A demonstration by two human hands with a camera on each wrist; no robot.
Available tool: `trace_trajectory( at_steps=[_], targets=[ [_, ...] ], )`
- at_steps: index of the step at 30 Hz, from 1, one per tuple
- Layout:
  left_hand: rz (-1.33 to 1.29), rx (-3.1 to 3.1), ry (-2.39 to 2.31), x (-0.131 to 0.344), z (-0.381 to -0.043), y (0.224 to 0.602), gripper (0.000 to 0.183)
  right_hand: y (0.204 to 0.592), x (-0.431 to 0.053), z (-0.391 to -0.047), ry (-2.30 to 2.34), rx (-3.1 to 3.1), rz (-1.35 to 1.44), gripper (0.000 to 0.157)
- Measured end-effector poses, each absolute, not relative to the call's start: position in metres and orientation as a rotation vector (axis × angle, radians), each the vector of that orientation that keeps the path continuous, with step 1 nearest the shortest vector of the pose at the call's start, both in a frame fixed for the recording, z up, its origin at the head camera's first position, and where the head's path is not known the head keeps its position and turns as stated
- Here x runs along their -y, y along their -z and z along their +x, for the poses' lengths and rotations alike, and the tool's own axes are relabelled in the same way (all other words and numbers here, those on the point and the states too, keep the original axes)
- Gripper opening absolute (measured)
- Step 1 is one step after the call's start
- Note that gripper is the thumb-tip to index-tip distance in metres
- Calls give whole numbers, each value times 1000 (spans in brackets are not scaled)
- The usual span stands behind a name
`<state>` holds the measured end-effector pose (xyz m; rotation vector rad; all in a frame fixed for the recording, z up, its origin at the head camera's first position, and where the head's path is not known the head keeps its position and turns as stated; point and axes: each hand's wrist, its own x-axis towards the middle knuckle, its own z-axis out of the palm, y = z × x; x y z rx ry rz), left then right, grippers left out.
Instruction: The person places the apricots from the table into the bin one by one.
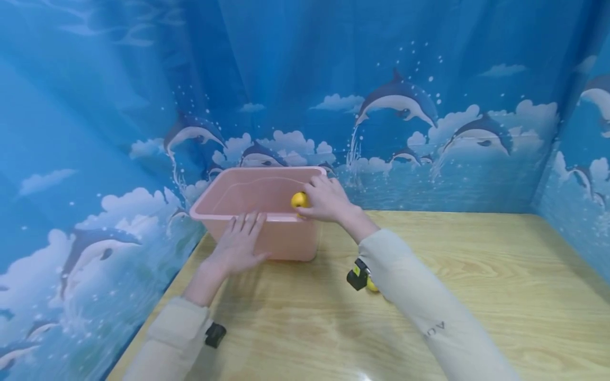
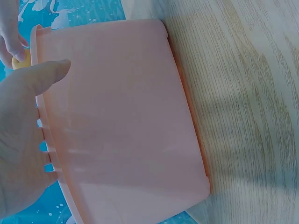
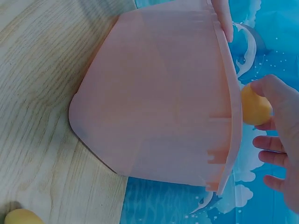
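Note:
A pink plastic bin (image 1: 290, 238) stands upright on the table. My left hand (image 1: 240, 248) rests on its near rim, fingers fairly straight across the edge; in the left wrist view the thumb lies along the outer wall. Over the bin's right end, my right hand (image 1: 326, 200) pinches a small yellow round fruit (image 1: 299, 200) between thumb and fingers. The right wrist view has this fruit (image 3: 256, 106) just above the rim, its exact kind unclear. The bin's floor is hidden behind its near wall.
Another yellow round thing (image 1: 372, 284) lies on the wooden table (image 1: 457, 275), partly covered by the right sleeve in the head view. A blue dolphin-print curtain (image 1: 333, 69) hangs behind and along the sides of the table.

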<state>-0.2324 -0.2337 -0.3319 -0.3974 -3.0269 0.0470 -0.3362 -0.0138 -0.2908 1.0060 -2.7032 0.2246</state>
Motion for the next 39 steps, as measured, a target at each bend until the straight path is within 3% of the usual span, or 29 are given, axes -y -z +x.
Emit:
trace_trajectory(
  at_steps=[13,21,39],
  targets=[
    [-404,3029,-67,233,-234,331,91,291,-5,-327,-189,2672,1022,51],
    [-381,3045,-44,233,-232,332,91,307,-32,-319,-224,2572,1076,37],
    [-377,3053,-36,230,-231,330,91,355,-94,-301,-171,2464,1148,44]
  ],
)
